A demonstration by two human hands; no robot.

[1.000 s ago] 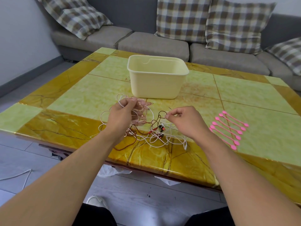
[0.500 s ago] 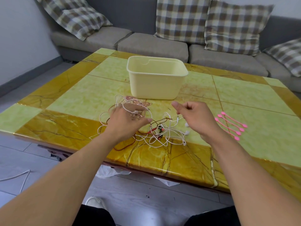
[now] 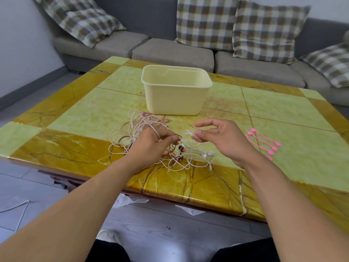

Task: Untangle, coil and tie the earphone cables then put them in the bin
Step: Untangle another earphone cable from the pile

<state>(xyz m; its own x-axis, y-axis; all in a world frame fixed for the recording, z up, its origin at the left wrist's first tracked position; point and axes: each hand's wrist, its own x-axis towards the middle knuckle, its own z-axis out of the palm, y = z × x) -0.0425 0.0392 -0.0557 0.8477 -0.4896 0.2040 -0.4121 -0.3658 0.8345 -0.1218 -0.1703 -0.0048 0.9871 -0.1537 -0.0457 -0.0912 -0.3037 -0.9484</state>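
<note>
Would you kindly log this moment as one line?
left hand: in tangled white, pink and red earphone cables | right hand: open, empty | pale yellow plastic bin: no cables seen inside

Grey sofa (image 3: 170, 53), checked cushions (image 3: 205, 21), marble table (image 3: 75, 114)

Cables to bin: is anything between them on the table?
Nothing visible. The cables lie tangled just in front of the bin, only bare table between. The pink ties lie off to the right.
</note>
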